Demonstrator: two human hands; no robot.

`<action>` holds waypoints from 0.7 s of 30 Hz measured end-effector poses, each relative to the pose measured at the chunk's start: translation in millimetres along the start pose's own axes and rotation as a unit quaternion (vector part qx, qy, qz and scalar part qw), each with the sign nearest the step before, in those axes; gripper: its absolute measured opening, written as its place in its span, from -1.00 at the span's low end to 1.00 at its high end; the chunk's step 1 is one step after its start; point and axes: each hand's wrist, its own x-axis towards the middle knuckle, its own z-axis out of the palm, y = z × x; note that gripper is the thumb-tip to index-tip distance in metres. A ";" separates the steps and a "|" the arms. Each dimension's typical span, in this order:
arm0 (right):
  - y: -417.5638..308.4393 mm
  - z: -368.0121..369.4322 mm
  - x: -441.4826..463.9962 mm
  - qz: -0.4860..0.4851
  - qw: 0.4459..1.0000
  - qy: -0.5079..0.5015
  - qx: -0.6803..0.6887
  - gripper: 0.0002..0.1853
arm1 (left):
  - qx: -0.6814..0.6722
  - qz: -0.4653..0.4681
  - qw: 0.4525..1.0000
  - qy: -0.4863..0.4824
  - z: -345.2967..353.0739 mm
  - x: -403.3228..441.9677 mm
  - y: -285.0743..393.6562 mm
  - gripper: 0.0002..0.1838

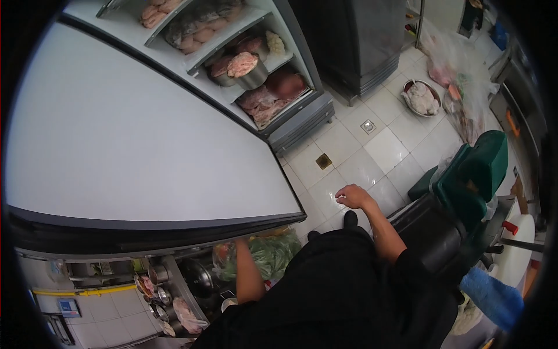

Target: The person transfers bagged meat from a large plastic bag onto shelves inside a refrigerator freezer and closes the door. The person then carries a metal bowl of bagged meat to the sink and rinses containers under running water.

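My left forearm [248, 273] reaches up to the lower edge of the large white fridge door [145, 139]. The hand itself is hidden there, so its grip on the door cannot be made out. My right hand [353, 196] hangs over the tiled floor with fingers loosely bent and apart, holding nothing. Beyond the door, the fridge stands open. On its shelves are a metal pot [253, 75] with pale pink meat [242, 64] on top, bagged meat [203, 29] above, and more meat [264, 104] at the bottom.
A green lidded bin [462, 180] and a black container [427, 232] stand at right. On the floor are a metal bowl of pale meat [422, 98] and clear plastic bags [456, 64]. Bagged green vegetables [270, 256] lie near my left arm; a blue cloth [493, 296] hangs lower right.
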 end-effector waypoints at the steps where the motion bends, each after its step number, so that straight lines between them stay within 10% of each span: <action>1: -0.4 -1.8 -0.3 0.000 1.000 -0.003 0.001 -0.72 | 0.005 0.001 1.000 -0.002 1.1 -0.5 0.1 -0.48; 17: -5.9 -3.8 -0.3 -0.162 0.980 -0.051 0.102 -0.49 | 0.136 0.036 0.989 -0.034 38.3 2.2 -10.0 -0.49; 21: -31.2 -20.8 -12.5 -0.181 0.957 0.022 0.226 -0.23 | -0.003 0.051 0.998 -0.046 87.2 -24.0 36.5 -0.45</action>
